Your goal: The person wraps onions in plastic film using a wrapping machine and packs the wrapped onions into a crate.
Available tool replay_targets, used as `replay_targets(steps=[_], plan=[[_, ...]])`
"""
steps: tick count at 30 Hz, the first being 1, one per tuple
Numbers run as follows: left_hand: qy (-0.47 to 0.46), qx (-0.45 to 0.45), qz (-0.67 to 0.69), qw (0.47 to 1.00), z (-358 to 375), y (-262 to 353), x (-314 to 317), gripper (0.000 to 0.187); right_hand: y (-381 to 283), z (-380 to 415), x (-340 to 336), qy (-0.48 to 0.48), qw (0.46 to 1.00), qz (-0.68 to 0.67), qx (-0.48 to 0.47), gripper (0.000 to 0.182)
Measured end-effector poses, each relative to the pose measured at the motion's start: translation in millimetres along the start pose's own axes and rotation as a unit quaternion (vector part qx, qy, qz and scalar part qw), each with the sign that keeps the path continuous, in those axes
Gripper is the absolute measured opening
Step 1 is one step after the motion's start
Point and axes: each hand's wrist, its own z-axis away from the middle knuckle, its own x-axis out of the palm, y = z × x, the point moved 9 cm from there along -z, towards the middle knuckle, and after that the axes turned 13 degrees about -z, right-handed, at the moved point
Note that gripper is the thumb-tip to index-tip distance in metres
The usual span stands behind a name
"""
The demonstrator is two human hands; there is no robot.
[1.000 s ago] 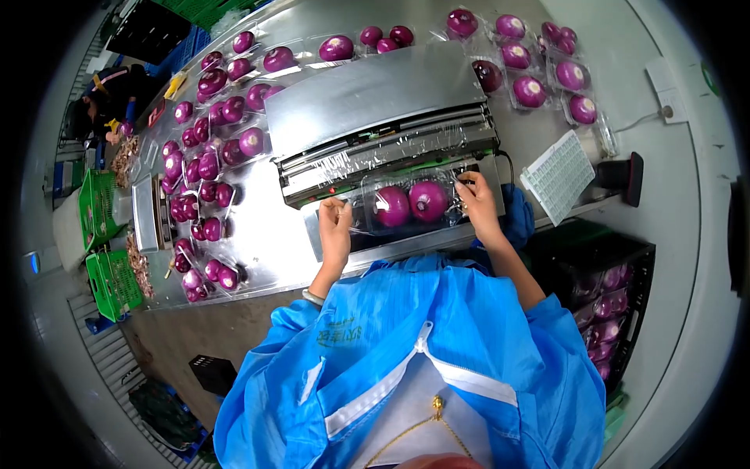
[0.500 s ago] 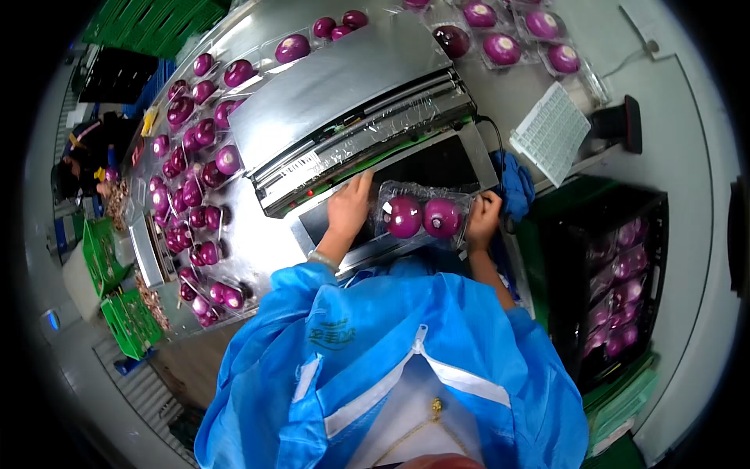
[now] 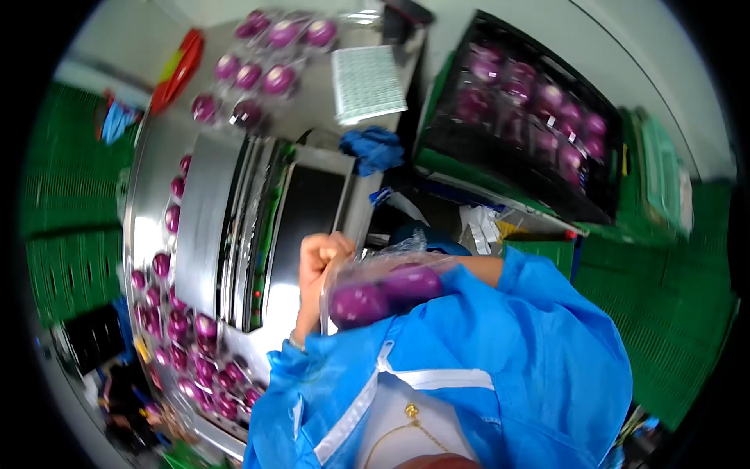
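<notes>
A clear plastic pack of red onions (image 3: 359, 303), with two onions showing, is off the machine and tilted close to my blue jacket. My left hand (image 3: 320, 258) is closed with its fingers curled, at the pack's upper left corner. What it pinches, if anything, does not show. The right forearm (image 3: 486, 270) runs behind the pack, which hides my right hand and its fingers. Left of my hands stands the metal wrapping machine (image 3: 209, 227), with a dark flat plate (image 3: 305, 215) on its near side.
Several packed onions (image 3: 205, 367) lie on the steel table at left, more (image 3: 266, 78) at the back. A black crate (image 3: 539, 199) of packs stands at upper right. Beside the machine are a white grid panel (image 3: 367, 84) and a blue cloth (image 3: 373, 148). Green crates (image 3: 687, 313) stand at right.
My view and body have turned to the right. The pack has come off the dark plate toward my chest. My left hand has curled closed, and my right hand has gone behind the pack.
</notes>
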Motion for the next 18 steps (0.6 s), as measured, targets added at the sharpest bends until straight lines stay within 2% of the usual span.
replay_targets(steps=[2, 3, 5, 6, 7, 8, 9, 10, 11, 12, 15, 16, 18], plan=[[0.01, -0.057, 0.08, 0.995, 1.8, -5.0, 28.2, 0.046, -10.5, 13.1, -11.5, -0.017, 0.997, 0.07, 0.008, 0.039], [0.016, -0.114, 0.181, 0.977, -1.4, -5.4, 58.7, 0.052, -13.1, 20.7, -24.8, -0.01, 0.996, 0.09, 0.012, 0.038], [0.041, -0.204, 0.359, 0.91, 13.1, -41.2, 76.5, 0.06, -29.3, 38.5, -70.0, 0.05, 0.991, 0.126, 0.013, 0.036], [0.067, -0.245, 0.441, 0.861, 21.7, -58.5, 85.3, 0.064, -45.1, 57.0, -108.7, 0.128, 0.984, 0.126, 0.015, 0.035], [0.018, -0.259, 0.345, 0.902, 15.2, -66.3, 92.2, 0.062, -68.0, 93.0, -152.6, 0.261, 0.965, -0.037, 0.005, 0.032], [-0.03, -0.265, 0.246, 0.932, 8.3, -78.7, 98.2, 0.062, -77.7, 121.7, -171.0, 0.278, 0.94, -0.196, -0.039, 0.038], [-0.081, -0.264, 0.161, 0.948, 0.2, -84.5, 107.8, 0.061, -102.6, 145.3, -169.6, 0.212, 0.882, -0.411, -0.092, 0.046], [-0.149, -0.245, 0.068, 0.956, -10.7, -86.7, 120.4, 0.06, -134.0, 164.4, -180.7, 0.219, 0.951, -0.128, -0.18, 0.053], [-0.215, -0.215, -0.017, 0.952, -20.4, -89.1, 135.1, 0.059, -159.1, 181.8, -174.3, 0.174, 0.97, -0.1, -0.139, 0.059], [-0.283, -0.167, -0.098, 0.939, -30.8, -91.3, 150.9, 0.058, -174.1, 194.5, -168.7, 0.216, 0.954, 0.033, -0.207, 0.062], [-0.43, 0.033, -0.253, 0.866, -55.3, -95.5, 204.6, 0.055, -137.6, 219.4, -182.1, 0.196, 0.972, -0.054, -0.117, 0.06], [-0.448, 0.075, -0.277, 0.847, -65.1, -102.4, 221.4, 0.054, -115.5, 233.2, -193.4, 0.208, 0.97, -0.091, -0.089, 0.058], [-0.456, 0.097, -0.308, 0.829, -93.1, -129.3, 255.9, 0.052, -69.3, 283.1, -222.4, 0.312, 0.925, -0.187, -0.109, 0.054]])
